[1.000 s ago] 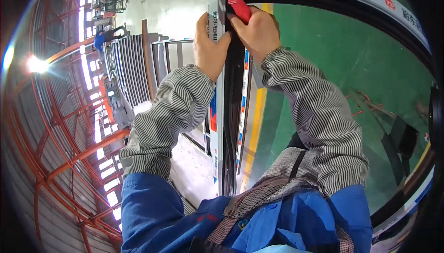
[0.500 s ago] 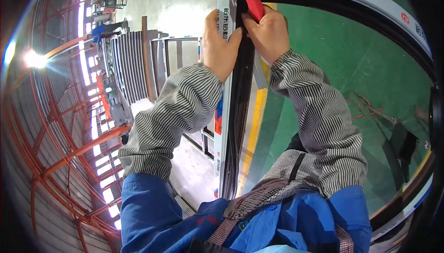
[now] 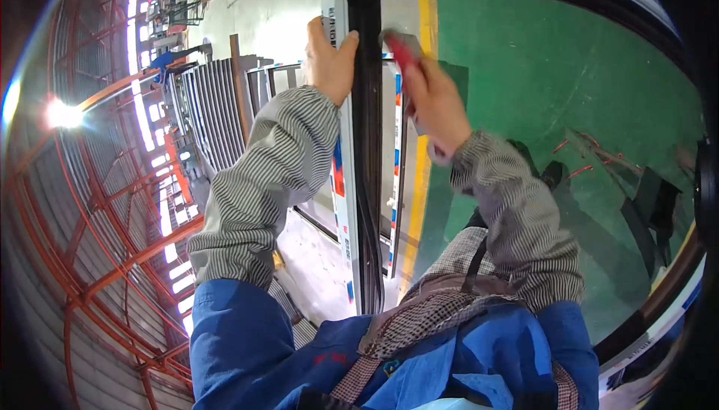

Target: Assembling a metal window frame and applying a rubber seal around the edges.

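Note:
A large rectangular window frame (image 3: 365,20), dark inside with pale film on its outer edges, stands around me. My left hand (image 3: 329,65) grips its left bar, the thumb on the dark inner face and the fingers around the outer edge. My right hand (image 3: 438,103) is closed on a red-handled tool (image 3: 404,54), just right of that bar and apart from it. The tool's tip is smeared by motion. Down the bar's lower part runs a loose black rubber strip (image 3: 367,223), bowed near its bottom end.
Another frame (image 3: 395,163) with coloured labels shows through the opening. Black pieces and red cords (image 3: 651,208) lie on the green floor at the right. Stacked grey profiles (image 3: 210,107) and a person in blue (image 3: 161,62) are at the far left.
My right hand has drawn the red-handled tool away from the corner, downward and off the bar. The frame and my left hand have shifted slightly left in view.

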Action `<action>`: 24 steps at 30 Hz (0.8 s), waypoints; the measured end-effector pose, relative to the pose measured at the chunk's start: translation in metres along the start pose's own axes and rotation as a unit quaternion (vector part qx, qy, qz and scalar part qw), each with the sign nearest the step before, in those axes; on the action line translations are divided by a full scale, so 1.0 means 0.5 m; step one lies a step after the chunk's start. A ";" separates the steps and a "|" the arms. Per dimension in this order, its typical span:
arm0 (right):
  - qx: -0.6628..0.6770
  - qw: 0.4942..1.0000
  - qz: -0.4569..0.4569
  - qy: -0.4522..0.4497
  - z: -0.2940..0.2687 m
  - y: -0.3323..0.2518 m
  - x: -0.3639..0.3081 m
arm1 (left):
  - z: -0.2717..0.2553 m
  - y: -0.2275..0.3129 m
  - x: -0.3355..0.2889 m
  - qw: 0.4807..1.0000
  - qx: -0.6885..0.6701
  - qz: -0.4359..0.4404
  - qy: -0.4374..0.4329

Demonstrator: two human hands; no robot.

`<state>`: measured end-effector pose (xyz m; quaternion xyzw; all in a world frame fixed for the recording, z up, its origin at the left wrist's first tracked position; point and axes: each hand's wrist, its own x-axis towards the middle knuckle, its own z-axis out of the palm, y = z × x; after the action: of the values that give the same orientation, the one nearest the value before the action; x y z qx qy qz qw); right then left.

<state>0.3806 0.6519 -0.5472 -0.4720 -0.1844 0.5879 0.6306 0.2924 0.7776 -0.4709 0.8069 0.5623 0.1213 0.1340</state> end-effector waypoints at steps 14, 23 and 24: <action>-0.189 0.982 -0.013 -0.026 0.004 -0.024 0.076 | 0.004 0.016 -0.004 0.998 -0.034 -0.029 -0.039; -0.141 0.976 0.036 -0.162 0.047 0.108 -0.204 | -0.013 0.006 -0.002 0.999 -0.001 -0.035 -0.036; -0.149 0.973 0.033 -0.171 0.046 0.120 -0.235 | -0.015 0.023 -0.006 0.998 -0.031 -0.036 -0.046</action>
<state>0.3003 0.5450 -0.5468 -0.4592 -0.3597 0.6459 0.4925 0.2990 0.7717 -0.4600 0.7865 0.5800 0.0969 0.1886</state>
